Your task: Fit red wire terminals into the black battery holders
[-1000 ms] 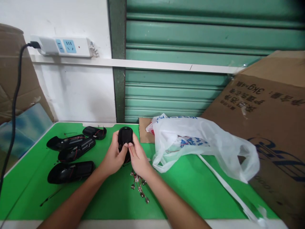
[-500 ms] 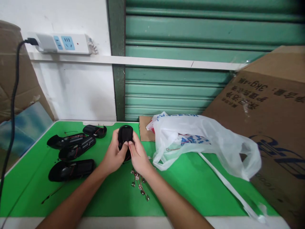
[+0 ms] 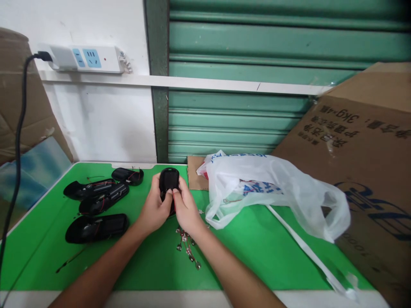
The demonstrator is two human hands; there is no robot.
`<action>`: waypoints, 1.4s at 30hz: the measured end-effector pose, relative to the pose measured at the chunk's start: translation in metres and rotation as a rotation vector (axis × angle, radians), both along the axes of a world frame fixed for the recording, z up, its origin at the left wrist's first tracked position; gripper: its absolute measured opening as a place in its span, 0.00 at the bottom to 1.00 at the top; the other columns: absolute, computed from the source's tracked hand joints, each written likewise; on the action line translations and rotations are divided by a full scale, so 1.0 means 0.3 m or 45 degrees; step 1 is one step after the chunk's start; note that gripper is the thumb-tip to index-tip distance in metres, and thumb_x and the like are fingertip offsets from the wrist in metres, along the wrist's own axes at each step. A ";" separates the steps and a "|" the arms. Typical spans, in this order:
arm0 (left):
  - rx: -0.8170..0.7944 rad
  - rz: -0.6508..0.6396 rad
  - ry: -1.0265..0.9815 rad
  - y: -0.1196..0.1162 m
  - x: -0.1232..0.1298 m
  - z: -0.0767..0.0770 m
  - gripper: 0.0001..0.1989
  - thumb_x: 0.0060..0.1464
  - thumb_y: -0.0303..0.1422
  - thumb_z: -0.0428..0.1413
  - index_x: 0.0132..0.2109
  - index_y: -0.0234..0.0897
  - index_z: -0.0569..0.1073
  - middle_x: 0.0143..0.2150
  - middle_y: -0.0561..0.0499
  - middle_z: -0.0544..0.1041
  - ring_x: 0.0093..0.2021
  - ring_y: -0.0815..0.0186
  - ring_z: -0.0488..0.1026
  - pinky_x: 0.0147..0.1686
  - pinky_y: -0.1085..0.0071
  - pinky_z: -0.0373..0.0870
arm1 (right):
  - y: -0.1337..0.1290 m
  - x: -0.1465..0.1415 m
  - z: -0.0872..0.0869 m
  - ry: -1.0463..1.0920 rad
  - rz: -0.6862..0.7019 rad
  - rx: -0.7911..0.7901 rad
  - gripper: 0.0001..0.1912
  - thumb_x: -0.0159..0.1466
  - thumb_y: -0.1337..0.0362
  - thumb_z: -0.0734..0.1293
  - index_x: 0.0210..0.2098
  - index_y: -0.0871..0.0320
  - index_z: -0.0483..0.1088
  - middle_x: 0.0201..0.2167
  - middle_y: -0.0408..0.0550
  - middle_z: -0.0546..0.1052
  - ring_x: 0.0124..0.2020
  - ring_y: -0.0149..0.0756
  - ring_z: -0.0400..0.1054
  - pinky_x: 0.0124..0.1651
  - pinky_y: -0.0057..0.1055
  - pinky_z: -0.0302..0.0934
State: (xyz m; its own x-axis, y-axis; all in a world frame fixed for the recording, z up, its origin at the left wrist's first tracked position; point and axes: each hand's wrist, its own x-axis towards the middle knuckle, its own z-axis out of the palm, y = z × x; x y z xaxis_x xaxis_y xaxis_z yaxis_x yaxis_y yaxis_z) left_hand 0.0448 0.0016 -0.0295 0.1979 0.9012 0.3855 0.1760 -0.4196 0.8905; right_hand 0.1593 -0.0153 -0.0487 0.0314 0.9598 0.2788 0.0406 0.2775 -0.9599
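Your left hand [image 3: 156,204] and right hand [image 3: 186,211] close around one black casing [image 3: 169,176], which stands tilted up above the green work surface [image 3: 147,267], mid-table. Grip: firm from both sides, fingers behind, thumbs side by side over the front. A red wire [image 3: 175,200] runs down by your right thumb; whether you pinch it is too small to tell.

Just below your right wrist: a loose cluster of small metal parts [image 3: 188,248] on red wires, lying on the surface. To your left, four similar casings, some with red wires showing; the nearest casing [image 3: 96,229] lies apart, two middle ones touch. A loose dark wire [image 3: 71,259] sits nearer you. To your right, a crumpled white plastic bag [image 3: 282,179], partly over a cardboard piece [image 3: 195,174].
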 end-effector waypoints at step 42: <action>-0.430 -0.064 -0.355 0.051 -0.052 0.035 0.27 0.54 0.50 0.61 0.55 0.40 0.75 0.52 0.43 0.78 0.57 0.50 0.73 0.54 0.58 0.69 | 0.065 0.092 0.049 0.517 0.112 -0.282 0.22 0.54 0.58 0.72 0.49 0.49 0.73 0.48 0.44 0.77 0.44 0.40 0.72 0.36 0.28 0.67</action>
